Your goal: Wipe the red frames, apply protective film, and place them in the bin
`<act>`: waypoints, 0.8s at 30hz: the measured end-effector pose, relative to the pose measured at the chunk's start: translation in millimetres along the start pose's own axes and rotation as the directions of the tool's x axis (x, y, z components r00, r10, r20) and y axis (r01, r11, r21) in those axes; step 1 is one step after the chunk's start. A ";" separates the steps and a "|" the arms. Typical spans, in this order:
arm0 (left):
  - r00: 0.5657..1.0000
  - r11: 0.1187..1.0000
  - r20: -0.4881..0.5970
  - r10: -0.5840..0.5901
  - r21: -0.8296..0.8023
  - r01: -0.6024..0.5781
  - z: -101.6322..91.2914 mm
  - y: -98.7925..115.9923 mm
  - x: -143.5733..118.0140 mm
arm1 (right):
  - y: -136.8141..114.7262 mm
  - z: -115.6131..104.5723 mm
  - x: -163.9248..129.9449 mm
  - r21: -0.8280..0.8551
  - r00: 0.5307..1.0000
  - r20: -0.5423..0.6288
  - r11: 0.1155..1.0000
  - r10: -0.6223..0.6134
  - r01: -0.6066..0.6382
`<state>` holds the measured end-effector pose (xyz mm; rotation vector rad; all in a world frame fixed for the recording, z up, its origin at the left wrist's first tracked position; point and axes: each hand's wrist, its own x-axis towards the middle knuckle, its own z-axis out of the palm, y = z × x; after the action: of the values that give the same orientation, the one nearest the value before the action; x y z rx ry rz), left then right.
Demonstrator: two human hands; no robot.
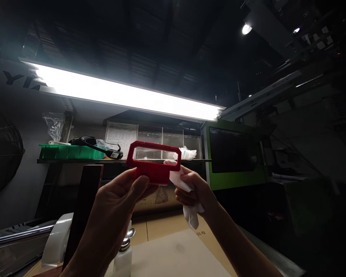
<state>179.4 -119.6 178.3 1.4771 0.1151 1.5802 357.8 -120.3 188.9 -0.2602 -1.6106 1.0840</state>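
the frame (153, 176) is before the shelf (83, 161); on the shelf's left end, a tray (63, 152); above the shelf, a lamp (126, 92); left of the shelf, a fan (4, 150); right, a machine (233, 150).

Single head cam: it's facing forward from behind both hands (117, 194), which are showing up close, low-center; shelf (201, 160) is sitting farther back, tube light (126, 94) and ceiling (103, 46) filling the top.

The frame (153, 175) is plain red, the tissue (181, 182) white. The tray (63, 152) is green, the machine (236, 181) lime green around a black window (232, 150). The bottle (123, 262) is white with a silver cap (126, 244); the cardboard (168, 225) is tan with black print.
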 end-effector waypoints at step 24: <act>1.000 0.999 -0.007 -0.024 0.030 0.024 11.4 1.0 -2.1 | -3.9 -2.9 17.9 -0.155 0.981 0.196 0.987 -0.005 0.036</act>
<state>187.9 -127.3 180.5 1.4886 0.1602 1.5706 355.4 -109.1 203.5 -0.2468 -1.8748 0.9915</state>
